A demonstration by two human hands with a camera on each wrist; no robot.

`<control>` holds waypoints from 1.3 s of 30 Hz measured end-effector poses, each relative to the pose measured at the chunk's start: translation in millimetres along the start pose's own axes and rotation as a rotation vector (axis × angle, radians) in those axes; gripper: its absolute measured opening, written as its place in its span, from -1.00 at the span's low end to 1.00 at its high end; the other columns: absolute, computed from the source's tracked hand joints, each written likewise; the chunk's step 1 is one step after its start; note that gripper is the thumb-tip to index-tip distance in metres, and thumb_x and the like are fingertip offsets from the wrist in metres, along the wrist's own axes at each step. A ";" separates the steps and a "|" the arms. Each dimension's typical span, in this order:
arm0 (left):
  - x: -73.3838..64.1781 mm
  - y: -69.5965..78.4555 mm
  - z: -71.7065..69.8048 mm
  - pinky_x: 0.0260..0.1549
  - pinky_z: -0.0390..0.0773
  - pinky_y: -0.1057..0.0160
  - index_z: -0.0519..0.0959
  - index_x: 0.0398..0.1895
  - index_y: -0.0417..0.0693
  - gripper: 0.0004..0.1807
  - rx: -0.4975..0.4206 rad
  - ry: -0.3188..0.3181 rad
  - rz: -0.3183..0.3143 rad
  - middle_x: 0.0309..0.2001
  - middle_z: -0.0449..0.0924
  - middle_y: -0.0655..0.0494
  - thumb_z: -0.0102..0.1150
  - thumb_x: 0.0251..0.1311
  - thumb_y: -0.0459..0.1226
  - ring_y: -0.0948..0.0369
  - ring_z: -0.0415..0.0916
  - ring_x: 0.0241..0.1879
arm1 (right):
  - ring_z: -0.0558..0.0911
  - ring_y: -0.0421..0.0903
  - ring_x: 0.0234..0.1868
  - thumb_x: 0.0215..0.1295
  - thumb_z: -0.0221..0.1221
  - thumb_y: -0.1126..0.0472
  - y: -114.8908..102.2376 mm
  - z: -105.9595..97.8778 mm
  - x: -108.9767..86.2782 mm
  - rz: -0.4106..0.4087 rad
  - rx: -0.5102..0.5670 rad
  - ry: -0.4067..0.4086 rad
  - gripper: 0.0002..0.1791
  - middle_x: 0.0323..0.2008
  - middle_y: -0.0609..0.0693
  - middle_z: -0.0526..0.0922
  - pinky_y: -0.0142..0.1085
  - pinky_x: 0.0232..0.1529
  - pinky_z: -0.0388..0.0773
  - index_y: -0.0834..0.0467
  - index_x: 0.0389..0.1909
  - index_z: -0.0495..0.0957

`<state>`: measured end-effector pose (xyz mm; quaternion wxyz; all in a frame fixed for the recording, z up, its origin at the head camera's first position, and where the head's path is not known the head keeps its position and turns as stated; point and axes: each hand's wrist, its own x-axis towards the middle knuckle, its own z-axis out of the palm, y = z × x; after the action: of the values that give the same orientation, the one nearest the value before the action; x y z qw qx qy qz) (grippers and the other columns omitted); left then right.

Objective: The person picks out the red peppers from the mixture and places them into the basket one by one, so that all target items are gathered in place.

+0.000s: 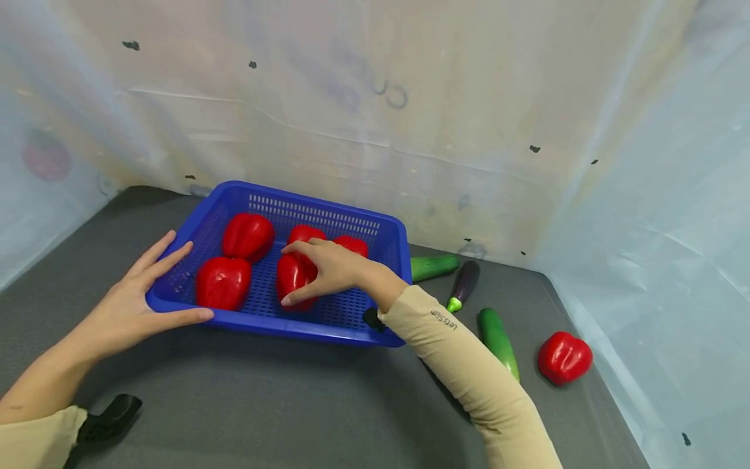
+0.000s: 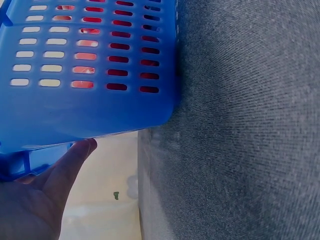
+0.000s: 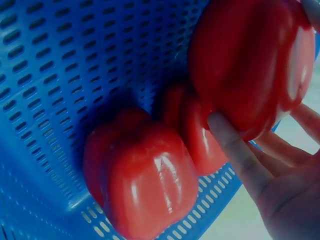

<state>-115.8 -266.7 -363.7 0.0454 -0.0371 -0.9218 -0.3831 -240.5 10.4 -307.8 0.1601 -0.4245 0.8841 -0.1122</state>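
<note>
A blue plastic basket [image 1: 328, 330] with slotted walls stands on the dark table, and several red bell peppers lie in it. My left hand [image 1: 125, 312] holds its near left corner, thumb along the front rim and fingers spread at the left rim. Inside the basket, my right hand [image 1: 334, 267] grips a red bell pepper [image 1: 291, 277] between thumb and fingers. That same pepper [image 3: 250, 65] fills the upper right of the right wrist view, close over another red pepper [image 3: 195, 135]. Two more peppers sit at the basket's left, one of them the rear pepper [image 1: 249, 236].
Right of the basket lie a green cucumber-like vegetable [image 1: 433, 267], an eggplant [image 1: 466, 280] and a second green one [image 1: 498, 342], partly behind the right sleeve. A lone red bell pepper [image 1: 564, 358] rests near the table's right edge. Pale sheeting [image 1: 351, 130] hangs behind.
</note>
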 end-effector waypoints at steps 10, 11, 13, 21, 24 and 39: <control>1.1 3.1 0.4 0.02 -0.09 -0.63 -0.11 0.54 0.09 0.14 -0.018 -0.011 0.006 0.55 -0.53 0.04 0.41 -0.03 -0.02 -0.38 -0.46 0.43 | 0.35 -0.10 0.23 0.04 0.30 -0.26 -2.1 2.4 -1.0 0.005 -0.008 -0.034 -0.10 0.34 0.04 0.28 -0.25 0.08 0.56 -0.02 0.38 0.25; 1.0 3.1 0.4 0.02 -0.10 -0.63 -0.11 0.54 0.09 0.14 -0.020 -0.011 0.008 0.55 -0.53 0.04 0.41 -0.03 -0.02 -0.37 -0.47 0.43 | 0.35 -0.10 0.22 0.05 0.30 -0.24 -1.4 2.0 -1.6 -0.001 -0.009 -0.040 -0.11 0.33 0.05 0.28 -0.25 0.10 0.55 -0.01 0.39 0.25; 0.9 2.9 0.4 0.02 -0.11 -0.63 -0.11 0.54 0.09 0.14 -0.024 -0.011 0.010 0.55 -0.52 0.04 0.42 -0.03 -0.03 -0.37 -0.47 0.43 | 0.36 -0.11 0.22 0.06 0.30 -0.22 0.2 0.9 -2.9 -0.012 -0.011 -0.047 -0.11 0.32 0.04 0.29 -0.26 0.12 0.53 0.00 0.39 0.25; 0.1 -0.1 -0.7 -0.01 -0.08 -0.64 -0.11 0.54 0.17 0.13 -0.024 -0.008 0.008 0.55 -0.52 0.09 0.41 -0.03 -0.01 -0.35 -0.47 0.44 | 0.39 -0.04 0.26 0.10 0.27 -0.21 4.7 -11.7 -14.2 -0.016 0.033 0.017 -0.13 0.34 0.04 0.33 -0.25 0.12 0.53 -0.01 0.41 0.23; 0.4 -1.6 -1.8 0.00 -0.10 -0.63 -0.11 0.54 0.19 0.13 -0.029 -0.010 0.006 0.55 -0.52 0.11 0.41 -0.03 -0.02 -0.33 -0.48 0.45 | 0.48 -0.04 0.15 0.11 0.28 -0.19 3.8 -17.5 -20.1 -0.024 0.066 0.051 -0.12 0.33 0.06 0.33 -0.32 0.03 0.56 0.01 0.42 0.22; 1.5 -2.7 -0.5 -0.02 -0.10 -0.64 -0.15 0.54 0.23 0.13 -0.021 -0.018 -0.003 0.55 -0.56 0.15 0.40 -0.01 -0.01 -0.34 -0.51 0.44 | 0.45 -0.17 0.15 0.08 0.32 -0.16 -2.3 -30.4 -51.4 -0.064 0.086 0.208 -0.19 0.21 -0.05 0.43 -0.33 0.06 0.52 -0.03 0.36 0.32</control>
<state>-117.6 -268.9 -365.1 0.0361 -0.0394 -0.9183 -0.3923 -220.0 51.3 -269.4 0.0819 -0.4312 0.8763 -0.1987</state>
